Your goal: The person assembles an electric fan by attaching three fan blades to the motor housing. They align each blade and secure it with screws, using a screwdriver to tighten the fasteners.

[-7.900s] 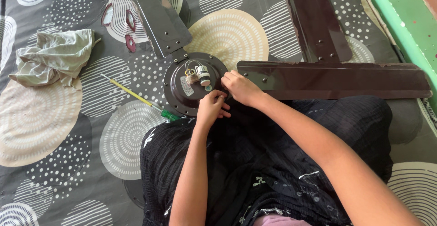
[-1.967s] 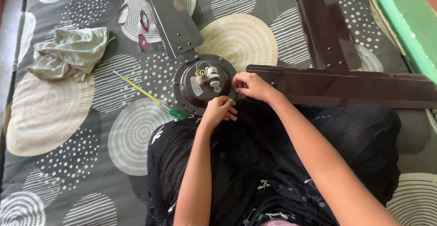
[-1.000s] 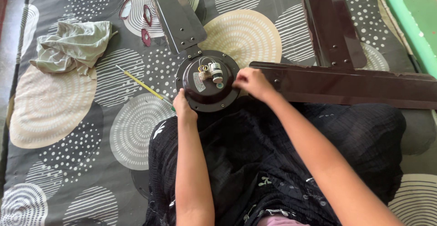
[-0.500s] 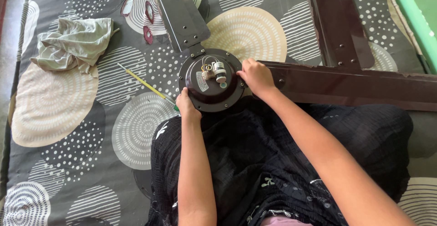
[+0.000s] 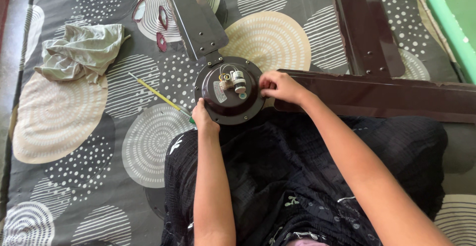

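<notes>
Right, we're looking down at a dark brown ceiling fan motor housing, round and lying flat on a patterned grey mat just beyond the person's lap. The left hand is pressed against the housing's near left rim, fingers curled shut around the edge, steadying it. The right hand sits at the housing's right rim, right where the long fan blade meets the motor; its fingers are pinched together there, though what they pinch is too small to make out. On top of the housing there's a small white capacitor with thin wires looped beside it, and a pale label to its left.

A second blade runs up and away from the housing's far edge, fastened by its bracket. A third blade lies loose at the upper right, its end resting over the long blade. A yellow-shafted screwdriver with a green handle lies on the mat just left of the left hand, its handle end tucked near the wrist. Further left, well apart, a crumpled pale green cloth. A green ledge borders the mat at the far right.
</notes>
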